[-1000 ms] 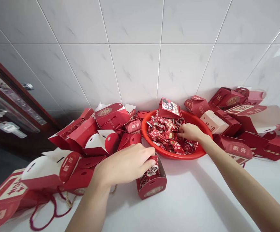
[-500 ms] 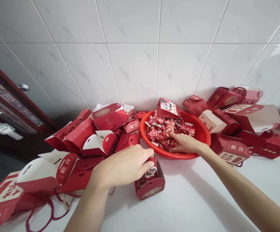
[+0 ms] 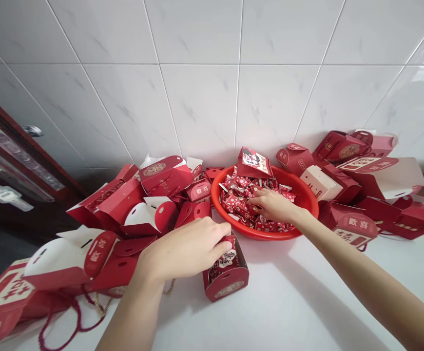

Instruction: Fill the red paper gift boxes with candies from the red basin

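Observation:
My left hand is closed over the far left side of a small red paper gift box. Its thumb presses on a red wrapper at the box's opening. Inside the box lies a packet with black characters on white. My right hand reaches into a red plastic basin, its fingers stretched out and touching red wrapped candies; some fingertips are hidden among them. A closed red box rests on the candies at the basin's back.
Several red gift boxes crowd the left side, some with lids open and cords trailing. More boxes are piled at the right. Behind stands a tiled wall. Keys hang from a dark cabinet door at the left.
My right hand has shifted slightly up and left within the basin, its fingers moving over the candies. My left hand stays on the gift box.

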A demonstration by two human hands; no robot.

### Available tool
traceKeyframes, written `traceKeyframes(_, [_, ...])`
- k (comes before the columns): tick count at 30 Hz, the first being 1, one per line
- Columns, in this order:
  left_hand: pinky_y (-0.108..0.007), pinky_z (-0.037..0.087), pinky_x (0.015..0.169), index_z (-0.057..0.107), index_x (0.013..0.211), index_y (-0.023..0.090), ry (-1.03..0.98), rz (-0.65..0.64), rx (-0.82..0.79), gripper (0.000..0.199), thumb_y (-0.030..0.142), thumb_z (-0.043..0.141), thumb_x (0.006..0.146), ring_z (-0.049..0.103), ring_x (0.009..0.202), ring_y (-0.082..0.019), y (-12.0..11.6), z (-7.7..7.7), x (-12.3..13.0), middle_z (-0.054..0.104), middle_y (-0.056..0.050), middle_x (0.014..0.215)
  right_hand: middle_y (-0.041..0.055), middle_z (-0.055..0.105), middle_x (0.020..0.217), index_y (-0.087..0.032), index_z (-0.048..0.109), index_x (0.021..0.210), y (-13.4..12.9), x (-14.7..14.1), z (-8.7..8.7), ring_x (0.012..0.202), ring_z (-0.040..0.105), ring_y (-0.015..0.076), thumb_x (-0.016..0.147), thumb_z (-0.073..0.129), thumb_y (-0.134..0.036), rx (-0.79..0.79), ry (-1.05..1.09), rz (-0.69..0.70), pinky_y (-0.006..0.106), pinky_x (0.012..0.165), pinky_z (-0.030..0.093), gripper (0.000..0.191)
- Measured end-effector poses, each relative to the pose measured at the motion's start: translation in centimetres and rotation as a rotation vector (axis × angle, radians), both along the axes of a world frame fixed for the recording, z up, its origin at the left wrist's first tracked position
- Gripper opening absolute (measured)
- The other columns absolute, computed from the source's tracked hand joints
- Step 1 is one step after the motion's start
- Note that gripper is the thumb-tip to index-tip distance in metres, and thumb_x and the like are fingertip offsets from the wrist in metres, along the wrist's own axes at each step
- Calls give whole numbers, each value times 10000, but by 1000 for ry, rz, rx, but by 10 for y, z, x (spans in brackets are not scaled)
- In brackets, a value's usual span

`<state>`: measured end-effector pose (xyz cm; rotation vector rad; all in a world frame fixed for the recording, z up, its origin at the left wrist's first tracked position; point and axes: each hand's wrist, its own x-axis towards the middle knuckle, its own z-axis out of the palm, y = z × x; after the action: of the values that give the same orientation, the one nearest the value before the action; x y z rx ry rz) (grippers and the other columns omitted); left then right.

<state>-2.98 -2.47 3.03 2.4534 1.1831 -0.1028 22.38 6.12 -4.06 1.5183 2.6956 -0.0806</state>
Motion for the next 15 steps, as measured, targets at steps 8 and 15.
traceKeyframes(8, [-315,311,553,409,724,216,6,1,-5,305,322,409,1010,584,689,-187,-1,1,0,592,-15,708,170,633,1118,-163,719,1146,3,-3,-6,1098,607,327,776,705,-75,-2,12,-28,379,917,442,381])
traceKeyframes(15, [-308,334,560,420,719,214,-16,8,0,302,313,406,1003,585,680,-183,-1,2,-2,598,-16,706,23,607,815,-194,548,831,-6,8,6,763,576,174,956,571,-365,89,513,-155,271,685,459,213])
